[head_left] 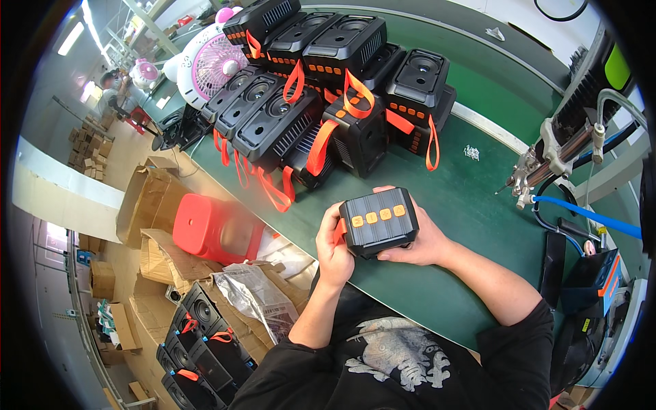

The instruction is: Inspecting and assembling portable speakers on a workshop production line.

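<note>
Between both hands I hold a black portable speaker [380, 229] with a row of orange buttons facing up, over the near edge of the green table. My left hand [333, 249] is closed around its left side, where a bit of orange strap shows. My right hand [427, 239] grips the right side, its fingers partly hidden behind the speaker. Just beyond, another speaker [360, 140] with an orange strap stands on the table. Behind it and to the left, several more black speakers [345, 44] are stacked, their orange straps hanging down.
Small screws [471, 152] lie in a pile on the green table [471, 198]. At the right is a metal screwdriving fixture [540, 164] with a blue hose. A pink-white fan [212, 65] stands far left. Below are a red stool [205, 225] and a carton with speakers [205, 348].
</note>
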The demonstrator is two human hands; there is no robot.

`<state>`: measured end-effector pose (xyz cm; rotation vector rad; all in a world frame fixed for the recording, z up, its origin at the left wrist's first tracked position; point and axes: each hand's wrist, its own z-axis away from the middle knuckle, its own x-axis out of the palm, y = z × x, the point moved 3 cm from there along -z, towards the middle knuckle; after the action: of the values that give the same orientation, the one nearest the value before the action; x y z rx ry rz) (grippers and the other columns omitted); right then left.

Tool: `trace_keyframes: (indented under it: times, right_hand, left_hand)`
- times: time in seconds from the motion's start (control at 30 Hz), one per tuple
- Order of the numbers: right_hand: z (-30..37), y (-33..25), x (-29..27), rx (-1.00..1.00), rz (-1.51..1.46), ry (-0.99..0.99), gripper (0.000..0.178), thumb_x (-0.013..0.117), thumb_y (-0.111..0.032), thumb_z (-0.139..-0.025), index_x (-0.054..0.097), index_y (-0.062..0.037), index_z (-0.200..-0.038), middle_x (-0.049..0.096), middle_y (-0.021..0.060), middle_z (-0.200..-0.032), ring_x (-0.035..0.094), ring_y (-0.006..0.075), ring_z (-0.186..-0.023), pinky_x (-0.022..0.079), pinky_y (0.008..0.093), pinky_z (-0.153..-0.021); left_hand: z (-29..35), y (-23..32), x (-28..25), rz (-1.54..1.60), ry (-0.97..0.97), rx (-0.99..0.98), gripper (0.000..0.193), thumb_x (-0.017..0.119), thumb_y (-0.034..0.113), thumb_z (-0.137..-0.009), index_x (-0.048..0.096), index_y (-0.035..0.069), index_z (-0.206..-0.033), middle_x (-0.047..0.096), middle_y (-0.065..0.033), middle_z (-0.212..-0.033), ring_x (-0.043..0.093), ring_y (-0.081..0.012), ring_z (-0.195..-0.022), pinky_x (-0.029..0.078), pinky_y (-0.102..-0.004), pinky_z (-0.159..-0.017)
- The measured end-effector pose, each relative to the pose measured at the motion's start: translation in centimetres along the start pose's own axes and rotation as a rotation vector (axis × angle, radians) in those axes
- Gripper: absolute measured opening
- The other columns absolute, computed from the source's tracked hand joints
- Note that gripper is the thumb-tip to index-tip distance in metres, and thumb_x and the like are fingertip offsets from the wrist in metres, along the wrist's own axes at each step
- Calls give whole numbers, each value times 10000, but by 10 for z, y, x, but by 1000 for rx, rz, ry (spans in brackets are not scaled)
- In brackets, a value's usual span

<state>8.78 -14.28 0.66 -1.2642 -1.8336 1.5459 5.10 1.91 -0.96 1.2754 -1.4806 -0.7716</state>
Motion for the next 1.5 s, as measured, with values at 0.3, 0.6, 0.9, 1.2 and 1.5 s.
trace_keyframes:
  times: [0.3,0.6,0.9,1.2,1.5]
  right_hand:
    - [0,-1,0,-36,16,5,953,854,-324,-600,344,-22,-1346,513,110,-1210,510,222,-1138,386,361,-994]
    - [1,-2,-1,-23,34,-29,953,851,-309,-608,330,-23,-1353,480,128,-1263,502,254,-1165,392,366,-990]
    - [1,-2,0,-14,48,-24,966,855,-328,-595,340,-13,-1349,474,120,-1267,498,233,-1164,384,358,-998]
    - [1,-2,0,-12,57,-33,978,859,-341,-590,337,-13,-1349,435,136,-1330,474,250,-1208,370,370,-1016]
    - [1,-2,0,7,27,-34,964,855,-333,-596,342,-13,-1346,453,126,-1296,483,241,-1185,376,365,-1009]
  left_hand:
    - [0,-1,-1,-25,-2,19,413,385,-102,-736,512,-34,-1123,549,-86,-1098,518,-157,-1041,382,-274,-957]
    - [0,-2,-3,-85,13,23,385,409,-67,-733,530,-42,-1097,552,-116,-1133,525,-188,-1060,379,-293,-969]
    - [0,0,-3,-122,24,47,369,426,-47,-714,535,-46,-1067,563,-134,-1111,537,-207,-1040,392,-301,-953]
    - [-1,3,0,-135,39,71,362,443,-43,-714,535,-46,-1064,567,-139,-1111,539,-209,-1037,396,-304,-949]
    - [0,-2,-3,-85,19,41,388,409,-71,-704,532,-47,-1071,553,-130,-1130,524,-199,-1061,381,-297,-962]
